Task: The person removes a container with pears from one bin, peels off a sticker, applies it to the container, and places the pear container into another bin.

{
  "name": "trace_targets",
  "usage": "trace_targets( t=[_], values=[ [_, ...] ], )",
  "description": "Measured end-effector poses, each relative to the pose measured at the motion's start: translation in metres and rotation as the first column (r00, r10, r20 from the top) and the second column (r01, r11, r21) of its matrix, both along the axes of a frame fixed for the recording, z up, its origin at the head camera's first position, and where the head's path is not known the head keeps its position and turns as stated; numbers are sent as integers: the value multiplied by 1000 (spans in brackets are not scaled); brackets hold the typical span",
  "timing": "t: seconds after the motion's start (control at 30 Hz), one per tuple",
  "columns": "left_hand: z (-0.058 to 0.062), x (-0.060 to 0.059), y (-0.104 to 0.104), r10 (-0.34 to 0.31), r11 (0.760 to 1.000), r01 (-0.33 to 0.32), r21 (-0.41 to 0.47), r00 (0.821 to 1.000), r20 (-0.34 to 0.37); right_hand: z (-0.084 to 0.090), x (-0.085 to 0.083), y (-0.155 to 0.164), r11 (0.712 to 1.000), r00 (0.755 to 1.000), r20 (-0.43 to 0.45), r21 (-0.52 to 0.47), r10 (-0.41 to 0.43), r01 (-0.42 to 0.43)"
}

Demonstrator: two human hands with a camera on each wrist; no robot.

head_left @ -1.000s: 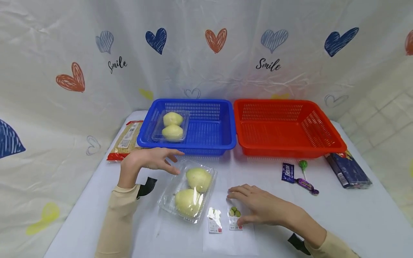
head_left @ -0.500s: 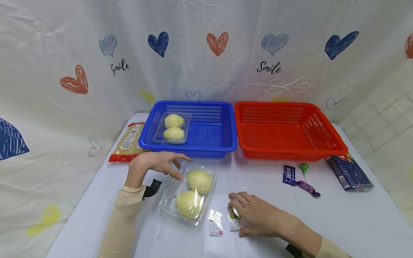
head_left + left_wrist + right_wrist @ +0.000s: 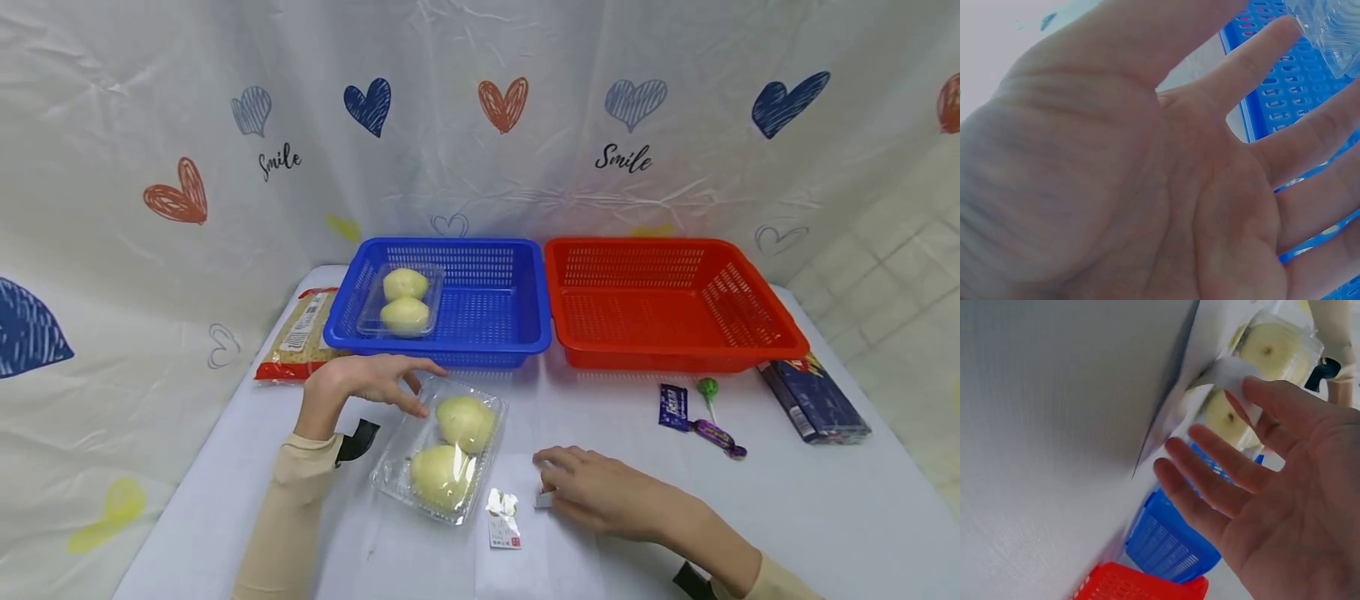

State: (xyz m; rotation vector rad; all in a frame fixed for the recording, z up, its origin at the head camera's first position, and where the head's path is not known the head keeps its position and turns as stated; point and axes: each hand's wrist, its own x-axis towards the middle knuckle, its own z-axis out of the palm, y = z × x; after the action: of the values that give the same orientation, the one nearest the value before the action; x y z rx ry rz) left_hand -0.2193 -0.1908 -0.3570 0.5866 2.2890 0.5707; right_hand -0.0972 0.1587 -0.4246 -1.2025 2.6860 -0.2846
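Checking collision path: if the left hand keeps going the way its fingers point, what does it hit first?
Probably the clear pear pack on the table: the left hand hovers with fingers pointing right, over the pack's far corner. Height above it is unclear.

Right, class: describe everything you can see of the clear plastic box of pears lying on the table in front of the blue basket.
The clear plastic box is a thin, glossy, see-through clamshell with a closed lid and a flat crimped rim. It holds two pale yellow-green pears, one behind the other. It lies flat on the white table, turned at a slant, just in front of the blue basket and apart from it. The left hand hovers at its far left corner with fingers spread; whether they touch it cannot be told.
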Motion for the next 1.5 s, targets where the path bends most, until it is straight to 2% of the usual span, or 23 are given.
trace_targets(
  t=[0.17, 0.37, 0.43, 0.5, 0.6, 0.7, 0.8, 0.87, 0.97, 1.03, 1.1, 1.17, 1.23, 1.37, 1.43, 1.5],
  values=[
    [-1, 0, 0, -15, 1000, 15, 16, 1000, -11, 6, -5, 3, 991, 996, 6, -97, -91, 91],
    [-2, -2, 1, -20, 1000, 20, 13, 1000, -21, 12, -15, 11, 962, 982, 42, -197, -186, 190],
    [-2, -3, 1, -30, 999, 30, 11, 999, -29, 14, -17, 11, 951, 978, 8, -232, -207, 203],
    [-1, -4, 1, -31, 1000, 31, 4, 999, -36, 17, -19, 8, 943, 971, -72, -266, -227, 201],
    [0, -4, 0, -31, 1000, 31, 3, 998, -47, 24, -22, -5, 929, 946, -224, -338, -232, 148],
    [0, -4, -1, -28, 999, 29, 18, 999, -47, 32, -28, -26, 903, 909, -363, -428, -203, 31],
    [-3, -4, -2, -26, 999, 27, 37, 999, -38, 38, -34, -49, 884, 873, -460, -461, -162, -79],
    [-5, -4, -2, -26, 999, 27, 46, 999, -32, 40, -38, -64, 893, 844, -520, -431, -131, -127],
    [-8, -3, -2, -30, 998, 31, 57, 999, -27, 37, -42, -83, 923, 808, -583, -352, -83, -159],
    [-10, -3, -2, -36, 997, 38, 63, 999, -25, 31, -44, -92, 936, 798, -602, -300, -37, -183],
    [-12, -3, -1, -51, 996, 53, 69, 998, -29, 24, -44, -97, 945, 802, -598, -256, 12, -206],
    [-12, -4, 0, -70, 995, 72, 70, 997, -32, 17, -42, -98, 949, 825, -562, -221, 65, -226],
    [-12, -6, 1, -85, 994, 87, 71, 996, -33, 13, -41, -99, 954, 859, -502, -198, 99, -226],
    [-7, -8, -2, -79, 995, 81, 53, 996, -39, 13, -44, -101, 958, 933, -348, -226, 91, -177],
    [-6, -8, -4, -67, 997, 68, 38, 997, -39, 14, -48, -104, 955, 951, -301, -252, 76, -156],
    [-5, -9, -4, -66, 997, 67, 34, 997, -29, 12, -51, -108, 956, 956, -282, -248, 82, -155]
  ],
)
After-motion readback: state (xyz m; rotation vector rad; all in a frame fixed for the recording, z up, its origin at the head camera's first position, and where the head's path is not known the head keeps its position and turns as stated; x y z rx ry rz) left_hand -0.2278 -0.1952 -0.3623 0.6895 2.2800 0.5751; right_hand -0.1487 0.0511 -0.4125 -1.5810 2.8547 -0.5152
